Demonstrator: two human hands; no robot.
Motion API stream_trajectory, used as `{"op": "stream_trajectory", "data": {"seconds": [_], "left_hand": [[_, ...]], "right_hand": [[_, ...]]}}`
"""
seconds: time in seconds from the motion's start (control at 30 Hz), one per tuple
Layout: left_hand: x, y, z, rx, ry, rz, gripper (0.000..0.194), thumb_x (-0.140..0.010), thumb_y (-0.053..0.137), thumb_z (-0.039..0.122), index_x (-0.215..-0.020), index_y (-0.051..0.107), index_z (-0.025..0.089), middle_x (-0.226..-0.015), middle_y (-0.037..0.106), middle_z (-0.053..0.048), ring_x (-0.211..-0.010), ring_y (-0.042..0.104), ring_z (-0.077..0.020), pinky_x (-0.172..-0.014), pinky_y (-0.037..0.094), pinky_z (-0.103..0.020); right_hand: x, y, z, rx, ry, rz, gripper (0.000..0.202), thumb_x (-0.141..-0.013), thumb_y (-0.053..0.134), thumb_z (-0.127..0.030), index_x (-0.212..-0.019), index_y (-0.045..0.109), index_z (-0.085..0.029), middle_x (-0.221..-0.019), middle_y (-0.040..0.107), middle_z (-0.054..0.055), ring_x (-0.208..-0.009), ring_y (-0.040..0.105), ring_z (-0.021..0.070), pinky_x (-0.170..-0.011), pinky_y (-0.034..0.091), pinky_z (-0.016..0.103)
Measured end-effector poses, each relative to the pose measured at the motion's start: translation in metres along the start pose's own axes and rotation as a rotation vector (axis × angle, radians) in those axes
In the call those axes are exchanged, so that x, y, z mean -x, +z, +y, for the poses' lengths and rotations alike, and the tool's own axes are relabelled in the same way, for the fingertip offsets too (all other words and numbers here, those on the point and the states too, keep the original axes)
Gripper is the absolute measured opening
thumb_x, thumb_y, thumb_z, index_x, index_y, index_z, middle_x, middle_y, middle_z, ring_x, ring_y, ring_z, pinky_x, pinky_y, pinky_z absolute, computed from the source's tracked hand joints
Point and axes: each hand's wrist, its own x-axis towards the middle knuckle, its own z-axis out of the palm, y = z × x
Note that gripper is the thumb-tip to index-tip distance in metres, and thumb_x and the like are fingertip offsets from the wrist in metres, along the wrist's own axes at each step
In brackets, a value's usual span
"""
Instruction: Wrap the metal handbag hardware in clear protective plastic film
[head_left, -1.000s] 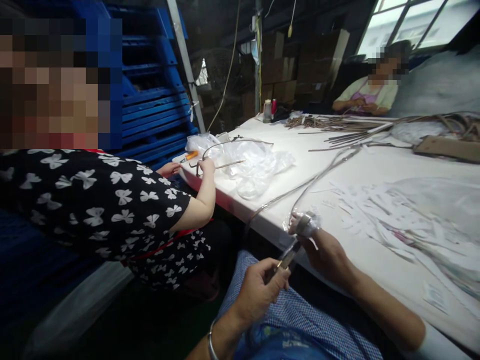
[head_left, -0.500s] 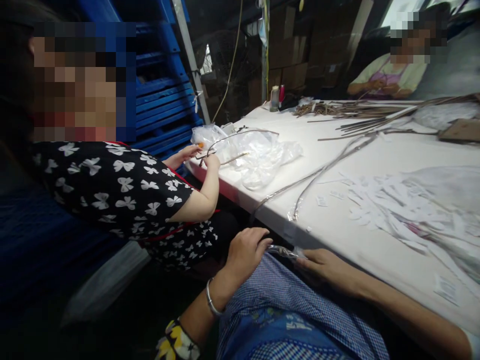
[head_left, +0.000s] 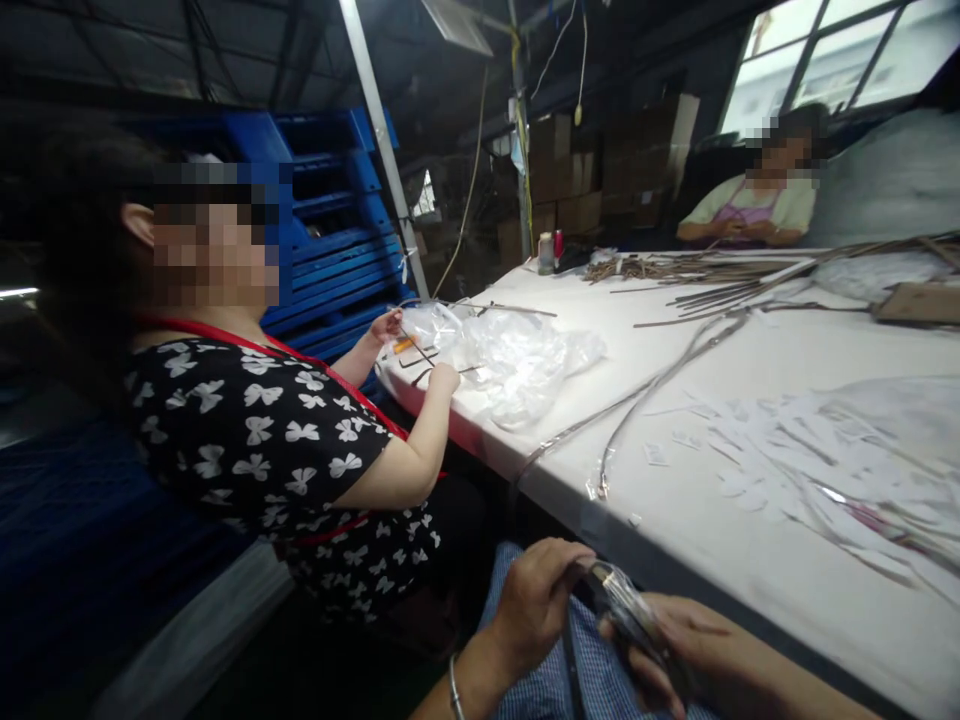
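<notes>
Low in the head view, my left hand (head_left: 536, 600) has its thumb and fingers closed on one end of a dark strap in clear plastic wrap (head_left: 621, 598). My right hand (head_left: 686, 640) wraps its fingers round the other part of that strap, which looks bent or bundled and shines through the plastic. A narrow dark strip (head_left: 572, 665) hangs down below my left hand, over the blue checked apron (head_left: 506, 575). More long straps in clear plastic (head_left: 637, 395) lie across the white table (head_left: 540, 480) and hang over its edge.
To the left, a co-worker (head_left: 247, 430) handles thin dark strips beside crumpled clear plastic bags (head_left: 517, 360). Small white papers and strips (head_left: 795, 440) lie scattered on the right. Bundled brown strips (head_left: 675, 270) lie at the back, where another person (head_left: 750, 205) sits.
The view has tilted up, so my hands appear lower. The wrapped strap is now angled steeply between them and shows more. The left co-worker's hands have moved along a thin strip.
</notes>
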Motion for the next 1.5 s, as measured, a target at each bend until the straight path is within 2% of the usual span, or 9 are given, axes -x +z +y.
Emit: {"op": "stream_trajectory", "data": {"seconds": [0.17, 0.3, 0.53, 0.73, 0.83, 0.93, 1.2, 1.37, 1.5], "left_hand": [[-0.013, 0.007, 0.012, 0.246, -0.185, 0.128, 0.034, -0.096, 0.045, 0.039, -0.112, 0.066, 0.018, -0.098, 0.068, -0.009, -0.086, 0.063, -0.0196, -0.079, 0.050, -0.030], [-0.019, 0.014, 0.018, 0.359, -0.289, 0.142, 0.041, -0.095, 0.044, 0.046, -0.114, 0.066, 0.016, -0.084, 0.066, -0.007, -0.072, 0.057, -0.0159, -0.070, 0.048, -0.027], [-0.013, 0.027, 0.030, 0.505, -0.386, 0.051, 0.042, -0.095, 0.046, 0.046, -0.102, 0.069, 0.012, -0.068, 0.055, -0.001, -0.055, 0.045, -0.0085, -0.055, 0.036, -0.021], [-0.016, 0.020, 0.050, 0.555, -0.474, 0.013, 0.039, -0.093, 0.049, 0.046, -0.088, 0.067, 0.011, -0.066, 0.057, -0.001, -0.052, 0.047, -0.0071, -0.052, 0.036, -0.019], [-0.018, 0.015, 0.055, 0.596, -0.517, 0.004, 0.040, -0.092, 0.050, 0.047, -0.080, 0.064, 0.011, -0.063, 0.056, -0.001, -0.048, 0.047, -0.0061, -0.050, 0.036, -0.018], [-0.020, 0.010, 0.057, 0.638, -0.582, -0.008, 0.039, -0.089, 0.054, 0.048, -0.079, 0.061, 0.011, -0.060, 0.056, 0.000, -0.044, 0.047, -0.0054, -0.045, 0.035, -0.017], [-0.020, 0.001, 0.059, 0.885, -0.792, -0.089, 0.039, -0.081, 0.061, 0.047, -0.070, 0.058, 0.010, -0.059, 0.058, -0.002, -0.039, 0.051, -0.0065, -0.038, 0.038, -0.016], [-0.018, 0.001, 0.059, 0.982, -0.821, -0.164, 0.050, -0.085, 0.052, 0.057, -0.079, 0.063, 0.008, -0.061, 0.063, -0.006, -0.043, 0.058, -0.0117, -0.040, 0.044, -0.020], [-0.024, -0.002, 0.062, 0.584, -0.569, 0.081, 0.040, -0.090, 0.052, 0.049, -0.089, 0.067, 0.012, -0.077, 0.068, -0.008, -0.062, 0.064, -0.0153, -0.056, 0.051, -0.024]], "right_hand": [[-0.002, -0.002, 0.011, -0.150, -0.151, 0.028, 0.050, -0.073, 0.072, -0.057, -0.106, 0.068, -0.020, -0.069, 0.055, 0.000, -0.062, 0.053, 0.0130, -0.080, 0.046, 0.035], [0.000, -0.007, 0.005, -0.158, -0.299, 0.174, 0.044, -0.075, 0.072, -0.044, -0.114, 0.067, -0.023, -0.080, 0.061, 0.006, -0.077, 0.062, 0.0223, -0.090, 0.047, 0.043], [-0.007, -0.014, -0.023, 0.098, -0.652, 0.568, 0.043, -0.088, 0.056, -0.039, -0.130, 0.055, -0.028, -0.099, 0.066, 0.010, -0.099, 0.065, 0.0301, -0.091, 0.051, 0.049], [-0.024, -0.031, -0.014, 0.500, -0.748, 0.741, 0.035, -0.094, 0.052, -0.034, -0.127, 0.053, -0.024, -0.117, 0.064, 0.010, -0.114, 0.059, 0.0275, -0.104, 0.043, 0.047], [-0.027, -0.036, -0.005, 0.798, -0.750, 0.711, 0.027, -0.094, 0.050, -0.028, -0.120, 0.056, -0.023, -0.123, 0.062, 0.010, -0.117, 0.058, 0.0272, -0.103, 0.045, 0.044], [-0.025, -0.037, -0.001, 1.047, -0.729, 0.554, 0.030, -0.093, 0.049, -0.022, -0.122, 0.056, -0.023, -0.119, 0.066, 0.011, -0.110, 0.063, 0.0260, -0.098, 0.050, 0.040], [-0.015, -0.044, 0.009, 1.280, -0.698, 0.269, 0.056, -0.086, 0.056, -0.019, -0.140, 0.043, -0.018, -0.131, 0.059, 0.017, -0.120, 0.057, 0.0299, -0.101, 0.046, 0.044], [-0.021, -0.043, 0.022, 1.001, -0.660, 0.399, 0.029, -0.089, 0.055, -0.026, -0.116, 0.064, -0.021, -0.092, 0.072, 0.010, -0.088, 0.067, 0.0260, -0.083, 0.054, 0.040], [-0.031, -0.029, 0.028, 0.313, -0.487, 0.547, 0.037, -0.088, 0.061, -0.041, -0.119, 0.062, -0.021, -0.109, 0.070, 0.011, -0.101, 0.065, 0.0277, -0.093, 0.049, 0.044]]}}
